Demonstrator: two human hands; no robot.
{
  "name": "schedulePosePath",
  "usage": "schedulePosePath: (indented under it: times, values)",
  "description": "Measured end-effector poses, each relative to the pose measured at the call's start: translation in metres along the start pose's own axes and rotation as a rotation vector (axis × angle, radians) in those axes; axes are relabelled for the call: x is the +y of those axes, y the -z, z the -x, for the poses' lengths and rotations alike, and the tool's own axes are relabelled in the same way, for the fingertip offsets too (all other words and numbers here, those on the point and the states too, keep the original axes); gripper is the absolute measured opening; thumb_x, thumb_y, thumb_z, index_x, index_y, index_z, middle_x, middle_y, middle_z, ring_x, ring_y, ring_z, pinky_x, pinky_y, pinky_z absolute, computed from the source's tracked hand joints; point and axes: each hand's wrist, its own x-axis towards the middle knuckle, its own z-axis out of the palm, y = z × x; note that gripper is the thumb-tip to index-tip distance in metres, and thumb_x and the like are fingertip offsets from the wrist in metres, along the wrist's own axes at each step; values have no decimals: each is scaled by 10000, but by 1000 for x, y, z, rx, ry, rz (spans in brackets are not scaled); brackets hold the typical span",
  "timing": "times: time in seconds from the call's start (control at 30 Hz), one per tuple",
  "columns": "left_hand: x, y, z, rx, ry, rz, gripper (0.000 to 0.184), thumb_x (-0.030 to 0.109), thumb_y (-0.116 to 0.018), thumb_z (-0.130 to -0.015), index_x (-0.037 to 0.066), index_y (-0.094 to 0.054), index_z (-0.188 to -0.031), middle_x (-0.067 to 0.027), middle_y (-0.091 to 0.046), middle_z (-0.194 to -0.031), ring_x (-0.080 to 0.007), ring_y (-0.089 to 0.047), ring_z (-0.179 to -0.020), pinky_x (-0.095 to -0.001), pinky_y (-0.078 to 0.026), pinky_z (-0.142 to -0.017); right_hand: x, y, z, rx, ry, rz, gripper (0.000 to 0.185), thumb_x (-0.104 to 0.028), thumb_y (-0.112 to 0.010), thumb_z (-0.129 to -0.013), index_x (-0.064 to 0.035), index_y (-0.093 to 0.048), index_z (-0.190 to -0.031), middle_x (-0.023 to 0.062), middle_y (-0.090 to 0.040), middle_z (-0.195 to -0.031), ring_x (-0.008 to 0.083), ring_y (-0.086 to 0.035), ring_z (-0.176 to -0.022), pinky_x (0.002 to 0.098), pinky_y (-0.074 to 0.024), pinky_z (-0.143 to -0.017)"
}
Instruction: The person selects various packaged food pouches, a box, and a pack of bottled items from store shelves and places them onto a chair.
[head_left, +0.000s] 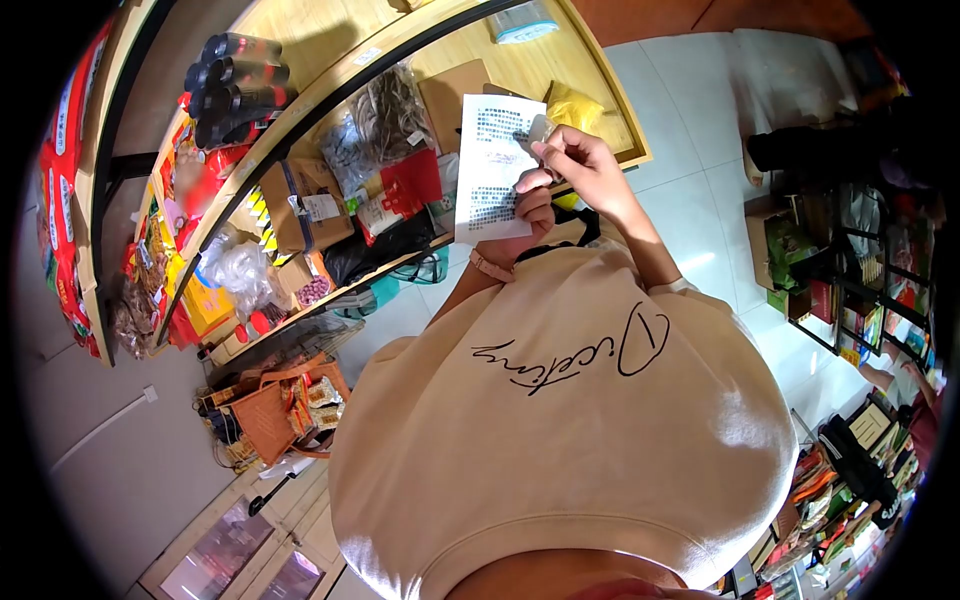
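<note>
A printed white sheet of paper (485, 190) is held upright in front of the shelf edge. My left hand (528, 212), with a pink band at the wrist, pinches the right edge of this sheet. Just right of it, my right hand (585, 165) has its thumb and index finger closed on a small greyish, translucent piece (541, 128). That piece lies against the sheet's upper right edge; what it is cannot be made out. Below both hands is the beige shirt (580, 400) with black lettering.
Wooden shelves (400, 45) at the upper left hold dark cans (240, 85), a cardboard box (305, 205), bags and a yellow bag (572, 105). An orange-brown basket (275, 420) sits lower left. Dark-clothed person (840, 150) at right, near stocked racks.
</note>
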Motion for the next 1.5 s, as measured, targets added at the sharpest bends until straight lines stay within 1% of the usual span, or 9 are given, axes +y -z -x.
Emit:
schedulePosePath:
  times: [0.4, 0.53, 0.67, 0.87, 0.97, 1.1, 1.13, 1.27, 1.5]
  values:
    - [-5, -5, 0, 95, -43, -67, 257, 305, -417, -912, 63, -484, -966, -5, -434, -708, -79, -294, -496, -211, -223, -474, 9, -2, 3, -4, -82, 12, 84, -36, -526, -888, 34, -513, -844, 112, -625, -764, 140, -635, -676, 226, -512, -625]
    - [1, -11, -7, 86, -14, -84, 208, 264, -436, -917, 66, -485, -957, -4, -422, -700, -83, -280, -487, -217, -214, -465, 12, 2, 2, 7, -48, 74, 241, -200, -487, -929, 32, -531, -970, 116, -611, -913, 143, -597, -839, 258, -470, -752]
    - [13, -18, -10, 426, -640, -1443, 291, 110, -523, -900, 5, -495, -1169, -44, -581, -1120, -110, -567, -957, -266, -459, -832, 15, 8, 1, 161, 6, -16, 421, -350, -478, -923, 35, -546, -1079, 94, -584, -1038, 135, -525, -987, 255, -394, -863]
    - [2, -50, -4, 341, -642, -1664, 436, 1, -598, -825, -6, -430, -1227, -64, -585, -1044, -114, -552, -932, -256, -439, -836, -2, 3, 2, 329, -81, -417, 215, -195, -600, -870, -27, -593, -1003, 17, -626, -901, 49, -552, -766, 185, -432, -651]
    - [-2, -47, -3, 324, -700, -1577, 431, -5, -584, -830, -1, -432, -1234, -78, -574, -1070, -135, -550, -957, -275, -432, -857, -2, 14, 1, 296, -131, -485, 253, -223, -578, -881, -36, -561, -1051, 43, -631, -920, 94, -608, -861, 246, -515, -671]
    - [11, -29, 19, 482, -437, -1485, 309, 65, -587, -856, 8, -507, -1149, 11, -605, -892, -60, -553, -748, -192, -431, -607, -1, 17, -3, 346, -85, -552, 298, -234, -571, -883, -29, -531, -1094, 69, -615, -998, 156, -620, -898, 309, -545, -731]
    - [1, -28, 20, 530, -508, -1470, 179, 145, -597, -868, 8, -592, -983, 35, -587, -768, -41, -504, -631, -180, -360, -511, 0, 20, -3, 348, -78, -546, 304, -235, -571, -882, -28, -527, -1100, 74, -610, -1017, 165, -620, -904, 315, -544, -750]
    - [4, -21, 24, 548, -490, -1818, 287, 223, -645, -844, 0, -590, -672, 42, -473, -549, -31, -398, -499, -196, -305, -460, 5, 23, -5, 423, -41, -543, 277, -224, -568, -886, -34, -550, -1088, 62, -606, -1043, 160, -593, -955, 323, -502, -833]
    - [6, -3, 27, 549, -584, -1902, 397, 261, -666, -822, -32, -540, -586, 37, -463, -509, -26, -379, -484, -206, -299, -448, 24, 29, -8, 493, 72, -566, 219, -189, -543, -900, -30, -582, -1046, 58, -614, -1010, 149, -587, -907, 311, -484, -822]
